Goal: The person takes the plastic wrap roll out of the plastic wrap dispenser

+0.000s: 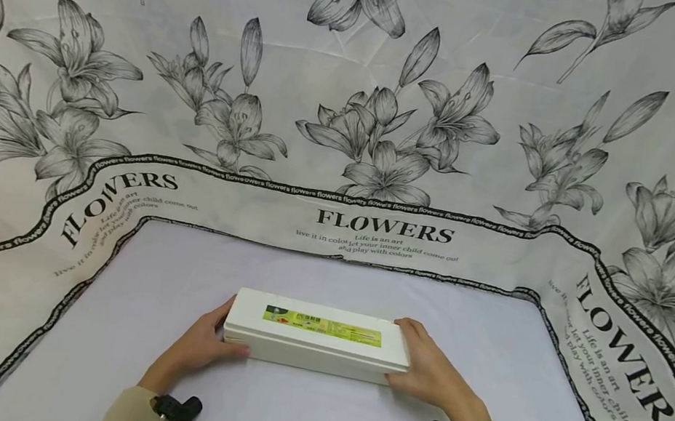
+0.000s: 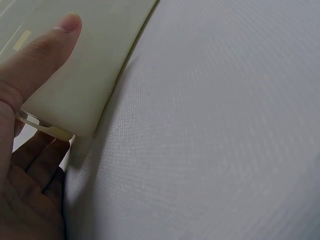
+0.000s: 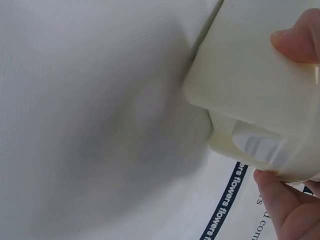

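Observation:
A long white cling film box point(image 1: 314, 355) with a lid and a yellow-green label point(image 1: 322, 326) lies crosswise on the white cloth, its small print blurred. My left hand point(image 1: 208, 337) grips its left end. In the left wrist view the thumb point(image 2: 45, 52) presses the front face while the other fingers point(image 2: 42, 162) reach round the end. My right hand point(image 1: 426, 364) holds the opposite end. The right wrist view has that thumb point(image 3: 300, 40) on the front side and fingers point(image 3: 282, 200) at the end's far edge. Whatever the box contains is hidden.
White cloth point(image 1: 304, 419) covers the surface beneath. A floral fabric point(image 1: 246, 203) with black bands and FLOWERS lettering borders it at the back and both sides, rising behind. Black wrist cameras point(image 1: 176, 407) are strapped over beige sleeves point(image 1: 132, 417).

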Tool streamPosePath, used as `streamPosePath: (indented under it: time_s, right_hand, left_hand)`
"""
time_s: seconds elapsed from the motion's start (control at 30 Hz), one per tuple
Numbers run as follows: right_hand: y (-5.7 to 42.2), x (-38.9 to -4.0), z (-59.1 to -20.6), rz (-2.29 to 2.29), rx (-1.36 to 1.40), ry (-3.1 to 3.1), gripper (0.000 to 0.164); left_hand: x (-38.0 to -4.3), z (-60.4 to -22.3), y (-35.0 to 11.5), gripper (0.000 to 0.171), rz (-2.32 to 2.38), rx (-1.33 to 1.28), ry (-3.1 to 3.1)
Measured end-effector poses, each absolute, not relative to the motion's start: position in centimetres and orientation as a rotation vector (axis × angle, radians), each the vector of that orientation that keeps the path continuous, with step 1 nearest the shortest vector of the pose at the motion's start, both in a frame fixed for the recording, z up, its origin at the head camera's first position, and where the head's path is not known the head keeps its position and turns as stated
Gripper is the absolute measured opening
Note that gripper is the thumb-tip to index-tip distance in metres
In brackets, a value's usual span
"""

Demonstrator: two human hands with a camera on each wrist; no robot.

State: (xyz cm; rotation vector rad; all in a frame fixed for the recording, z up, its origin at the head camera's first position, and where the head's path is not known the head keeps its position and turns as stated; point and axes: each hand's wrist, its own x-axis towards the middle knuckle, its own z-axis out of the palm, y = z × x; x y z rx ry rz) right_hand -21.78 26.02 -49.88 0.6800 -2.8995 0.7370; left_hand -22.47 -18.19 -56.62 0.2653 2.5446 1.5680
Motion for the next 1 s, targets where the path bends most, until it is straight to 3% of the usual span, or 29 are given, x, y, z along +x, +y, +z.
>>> streamPosePath:
  time_s: [0.47, 1.0]
  right_hand:
    - [26.5, -22.4, -48.6, 0.692, 0.775, -2.917, 0.085]
    - [26.6, -22.5, -47.5, 0.737, 0.737, -3.058, 0.096]
  left_hand:
    - [-22.6, -56.8, -18.1, 0.121, 1.57, 0.255, 2.544]
    - [-22.6, -56.9, -18.3, 0.123, 1.57, 0.294, 2.552]
